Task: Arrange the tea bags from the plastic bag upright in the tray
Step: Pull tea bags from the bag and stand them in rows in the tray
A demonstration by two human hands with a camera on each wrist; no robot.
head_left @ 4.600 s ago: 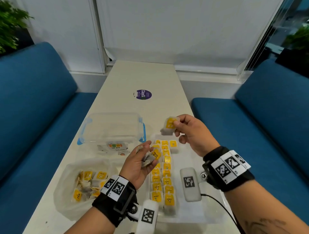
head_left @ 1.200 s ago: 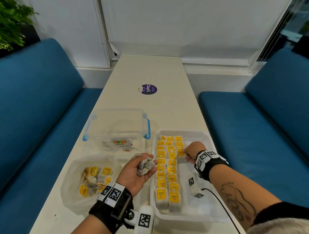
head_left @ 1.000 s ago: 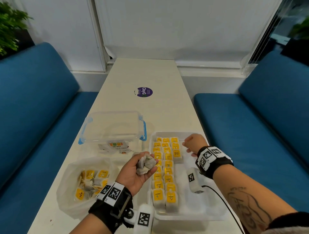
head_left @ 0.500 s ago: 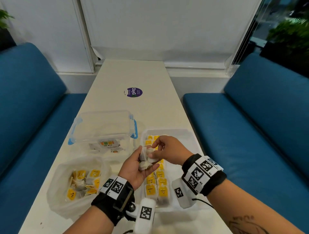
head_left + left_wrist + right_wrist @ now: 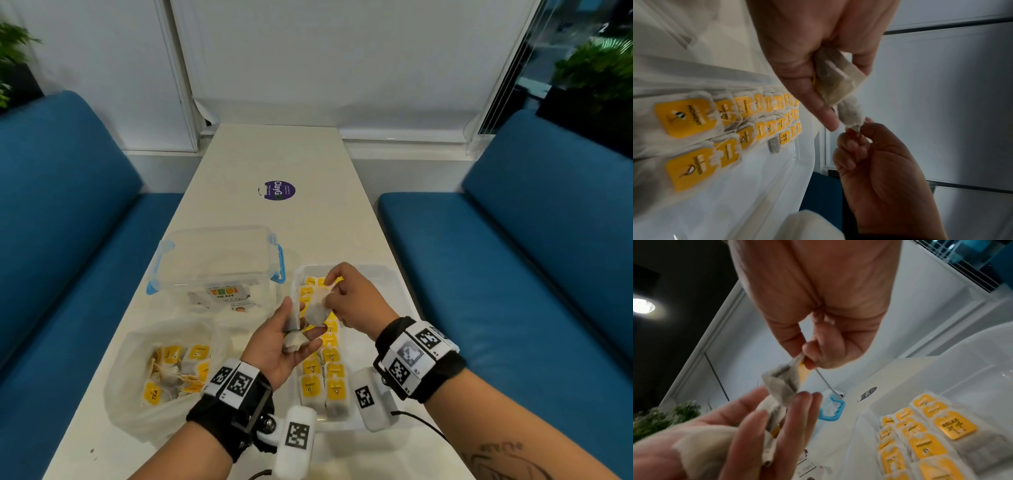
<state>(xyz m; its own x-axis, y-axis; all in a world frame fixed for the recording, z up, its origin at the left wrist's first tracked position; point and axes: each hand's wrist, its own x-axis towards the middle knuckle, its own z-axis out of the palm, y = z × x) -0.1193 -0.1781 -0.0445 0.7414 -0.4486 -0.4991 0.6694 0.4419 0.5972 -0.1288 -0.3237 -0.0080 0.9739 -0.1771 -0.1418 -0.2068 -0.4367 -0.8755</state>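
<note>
My left hand [image 5: 297,329] is palm up over the tray's left edge, thumb and fingers holding a few grey tea bags [image 5: 294,340]. Above it my right hand [image 5: 329,291] pinches one tea bag [image 5: 315,310] by its top and lifts it off the palm. The right wrist view shows that tea bag [image 5: 784,386] hanging from my right fingertips [image 5: 812,363], its yellow tag beside them. In the left wrist view my left fingers [image 5: 818,104] grip a tea bag [image 5: 836,79]. The clear tray [image 5: 390,284] holds rows of upright yellow-tagged tea bags [image 5: 334,387]. The plastic bag [image 5: 137,407] lies left with several more.
A clear lidded box with blue latches [image 5: 219,260] stands behind the plastic bag, left of the tray. A purple sticker [image 5: 279,190] marks the white table [image 5: 274,154] farther back. Blue sofas flank the table on both sides.
My right hand left the tray's far rows, came back to my left palm and pinched one tea bag, which now rises off the palm. My left hand stayed where it was.
</note>
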